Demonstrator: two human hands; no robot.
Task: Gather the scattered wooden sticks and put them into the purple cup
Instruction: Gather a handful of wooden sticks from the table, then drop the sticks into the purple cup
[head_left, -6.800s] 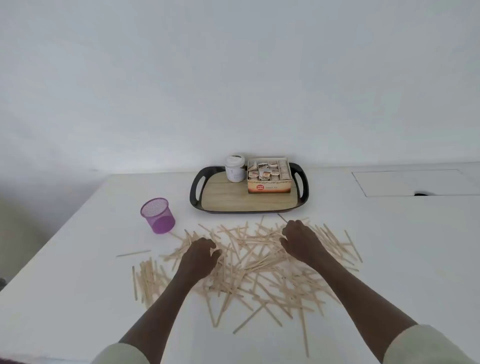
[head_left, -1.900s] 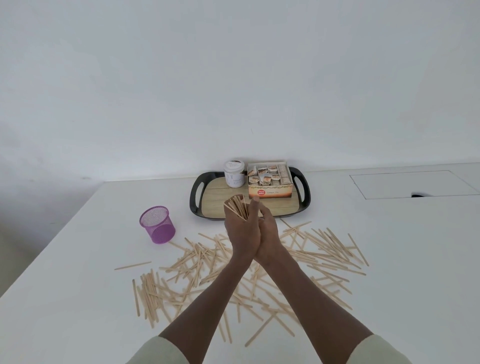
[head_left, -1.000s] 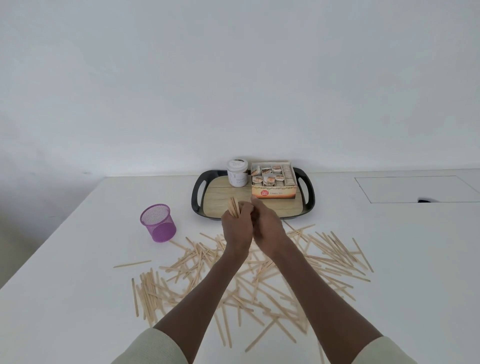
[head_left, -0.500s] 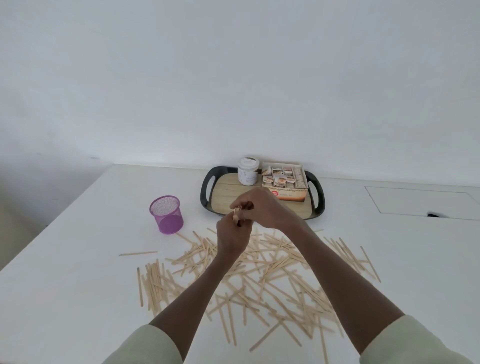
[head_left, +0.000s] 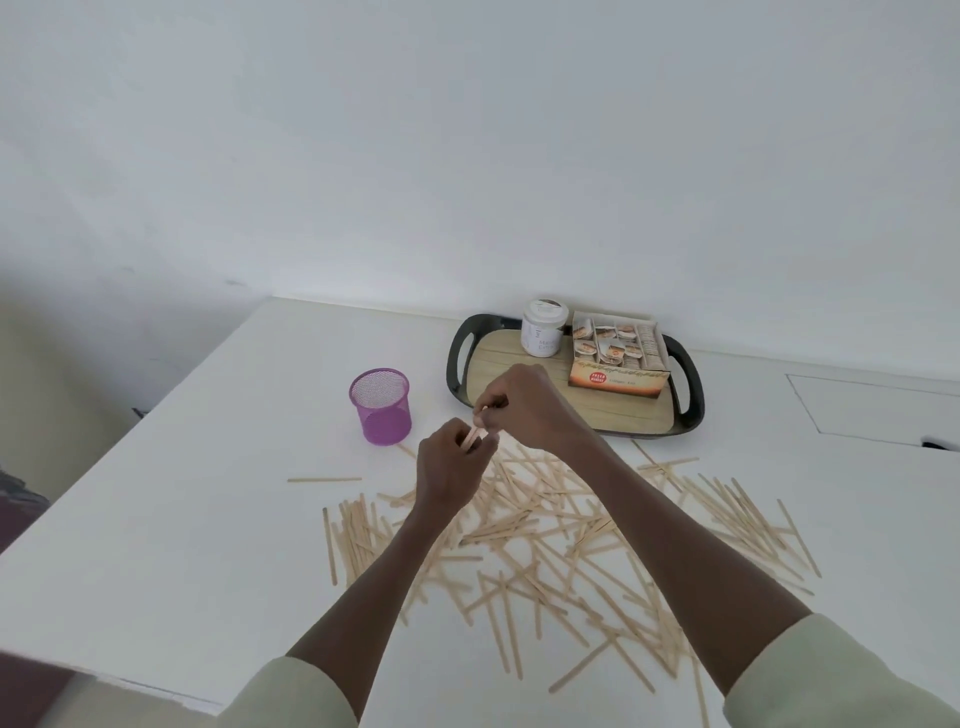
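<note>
Sticks in hand: a small bundle of sticks (head_left: 471, 438) sits in the left hand (head_left: 451, 467), only the tips poking out above the fist, so no clue how many.
Left hand: clenched round that bundle, raised above the tabletop (head_left: 197, 519).
Right hand: the right hand (head_left: 524, 402) pinches the top ends of the same bundle with its fingertips, looks like it's tidying or squaring them up.
What changed: a couple of seconds ago both hands were pressed together over the middle of the pile, right in front of the tray; now they've drifted left, toward the cup. Pretty sure that means the drop-in is next.
Purple cup: the purple cup (head_left: 382, 410) stands upright just left of the hands, mesh sides, and I can't make out any sticks inside it.
Loose sticks: the pile of sticks (head_left: 545, 540) still covers the tabletop under both forearms, plus one stray stick (head_left: 324, 479) off to the left. So honestly this is early days, loads of handfuls to go.
Behind: black tray (head_left: 691, 395) with a white jar (head_left: 542, 335) and an open box (head_left: 618, 358), not part of this.
</note>
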